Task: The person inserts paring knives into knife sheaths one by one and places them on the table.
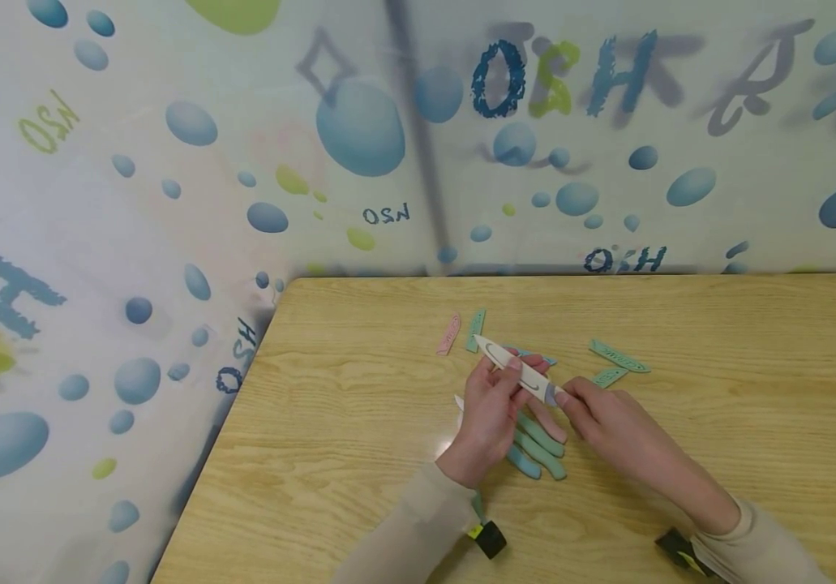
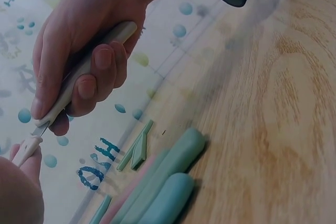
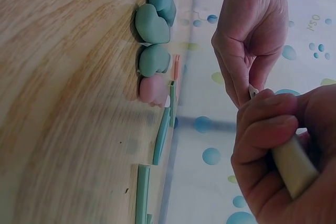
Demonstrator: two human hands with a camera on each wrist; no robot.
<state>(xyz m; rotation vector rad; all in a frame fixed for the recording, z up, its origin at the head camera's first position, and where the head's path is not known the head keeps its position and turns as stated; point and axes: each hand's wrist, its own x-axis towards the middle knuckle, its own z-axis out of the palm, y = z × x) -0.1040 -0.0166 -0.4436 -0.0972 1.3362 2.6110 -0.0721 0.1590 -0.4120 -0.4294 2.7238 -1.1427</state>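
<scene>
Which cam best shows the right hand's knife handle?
Left wrist: the knife handle shows at both ends, the right hand covering part of its middle. Right wrist shows only a stretch toward the rear; in head, the hand hides nearly all of it.

White sheath (image 1: 532,383), apparently grey-lined

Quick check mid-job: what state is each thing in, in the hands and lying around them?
White cover: partly on.
Held knife: blade partly covered, a short length bare.
Left hand: holds the cover.
Right hand: grips the knife.
Coloured handles: four, lying side by side.
Pink strip: lying flat.
Blue strip: lying, partly hidden.
Green strips: three, lying flat.
</scene>
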